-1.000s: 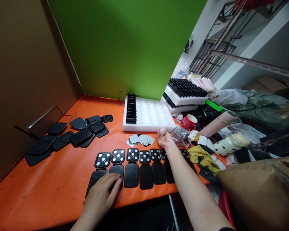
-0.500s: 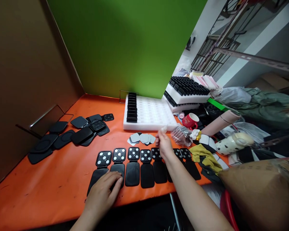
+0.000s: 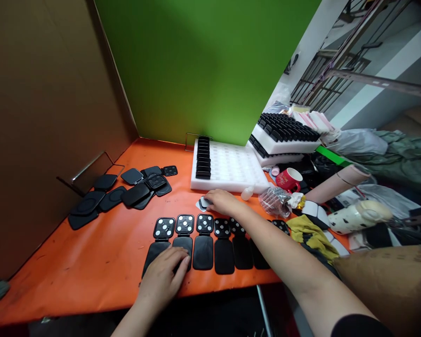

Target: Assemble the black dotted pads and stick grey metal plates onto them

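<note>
A row of several hinged black flat pieces lies along the table's front; each joins a plain black panel (image 3: 203, 252) to a smaller square with white dots (image 3: 205, 223). My left hand (image 3: 166, 274) rests with its fingers loosely spread on the two leftmost panels, holding nothing. Behind the row, my right hand (image 3: 220, 202) has its fingertips closed on a thin grey plate (image 3: 204, 203) at a small pile, most of which the hand hides. A small translucent white bottle (image 3: 247, 193) stands just right of that hand. My right forearm covers part of the row.
A white foam tray (image 3: 228, 185) holds one column of black pieces (image 3: 203, 159). More black pieces (image 3: 135, 193) lie heaped at left. Stacked filled trays (image 3: 284, 146), a red mug (image 3: 289, 179), a plastic-wrapped bundle (image 3: 275, 201) and a yellow cloth (image 3: 314, 236) crowd the right.
My right hand has let go of the small bottle, which now stands by the foam tray, and moved left onto the grey plates. My left hand stays on the panels. The view has shifted slightly.
</note>
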Demonstrator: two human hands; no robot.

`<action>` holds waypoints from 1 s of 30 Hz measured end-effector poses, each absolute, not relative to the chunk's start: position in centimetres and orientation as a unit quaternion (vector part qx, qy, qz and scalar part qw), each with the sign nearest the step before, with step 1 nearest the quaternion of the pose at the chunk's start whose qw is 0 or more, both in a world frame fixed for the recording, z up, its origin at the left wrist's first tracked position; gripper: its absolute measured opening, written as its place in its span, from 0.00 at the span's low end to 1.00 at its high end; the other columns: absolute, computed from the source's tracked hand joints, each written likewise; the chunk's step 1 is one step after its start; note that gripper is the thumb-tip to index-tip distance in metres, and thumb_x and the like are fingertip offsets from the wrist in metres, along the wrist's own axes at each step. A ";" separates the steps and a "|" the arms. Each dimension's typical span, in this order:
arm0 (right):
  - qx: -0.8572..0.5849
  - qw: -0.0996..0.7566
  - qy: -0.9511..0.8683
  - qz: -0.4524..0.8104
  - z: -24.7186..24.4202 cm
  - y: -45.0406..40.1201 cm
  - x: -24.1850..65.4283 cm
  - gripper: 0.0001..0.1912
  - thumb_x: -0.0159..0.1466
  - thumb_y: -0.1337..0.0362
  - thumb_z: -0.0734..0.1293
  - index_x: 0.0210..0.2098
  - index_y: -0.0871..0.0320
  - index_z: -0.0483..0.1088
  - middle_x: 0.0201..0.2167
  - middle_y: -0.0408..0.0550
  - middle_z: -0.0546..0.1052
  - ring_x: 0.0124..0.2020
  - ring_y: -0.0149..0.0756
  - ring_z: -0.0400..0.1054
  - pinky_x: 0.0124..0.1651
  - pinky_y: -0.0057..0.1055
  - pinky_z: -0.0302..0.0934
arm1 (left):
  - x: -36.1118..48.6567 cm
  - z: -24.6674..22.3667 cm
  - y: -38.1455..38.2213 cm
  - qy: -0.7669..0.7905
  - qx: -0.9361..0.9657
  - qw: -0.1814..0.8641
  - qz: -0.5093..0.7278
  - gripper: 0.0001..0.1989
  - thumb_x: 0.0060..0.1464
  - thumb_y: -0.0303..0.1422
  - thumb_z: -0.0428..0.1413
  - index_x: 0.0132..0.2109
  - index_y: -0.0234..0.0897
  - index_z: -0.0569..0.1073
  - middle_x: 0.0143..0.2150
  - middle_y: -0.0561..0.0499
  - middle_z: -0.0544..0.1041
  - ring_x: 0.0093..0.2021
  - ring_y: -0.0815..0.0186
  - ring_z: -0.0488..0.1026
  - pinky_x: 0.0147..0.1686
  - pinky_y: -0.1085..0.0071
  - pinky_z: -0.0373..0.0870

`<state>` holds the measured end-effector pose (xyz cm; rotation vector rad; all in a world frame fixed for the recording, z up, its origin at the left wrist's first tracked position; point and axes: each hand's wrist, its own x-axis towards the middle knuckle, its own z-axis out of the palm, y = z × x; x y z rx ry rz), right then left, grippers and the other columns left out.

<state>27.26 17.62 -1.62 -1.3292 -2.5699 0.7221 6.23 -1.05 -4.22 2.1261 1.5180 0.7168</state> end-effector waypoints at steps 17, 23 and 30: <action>-0.556 0.329 -0.620 0.444 -0.5 13.0 27.2 0.13 0.61 0.57 0.58 0.35 0.59 0.69 0.26 0.44 0.73 0.25 0.32 0.66 0.26 0.27 0.60 | 6.6 -3.5 -1.4 0.582 0.619 0.352 0.393 0.11 0.52 0.39 0.52 0.40 0.44 0.75 0.44 0.48 0.76 0.48 0.57 0.70 0.53 0.56 0.62; -0.501 0.327 -0.508 0.620 0.2 5.3 25.8 0.14 0.58 0.56 0.62 0.40 0.57 0.66 0.24 0.41 0.69 0.22 0.29 0.64 0.24 0.25 0.59 | 9.3 -2.2 -0.5 0.588 0.441 0.519 0.436 0.22 0.55 0.44 0.46 0.51 0.35 0.68 0.44 0.43 0.77 0.40 0.60 0.76 0.40 0.62 0.73; -0.499 0.322 -0.561 0.576 0.7 2.4 26.6 0.09 0.58 0.59 0.63 0.27 0.57 0.67 0.23 0.40 0.66 0.26 0.30 0.60 0.30 0.26 0.56 | 10.3 -1.0 -1.1 0.589 0.329 0.586 0.448 0.19 0.45 0.44 0.58 0.40 0.34 0.74 0.35 0.48 0.78 0.30 0.66 0.74 0.32 0.69 0.72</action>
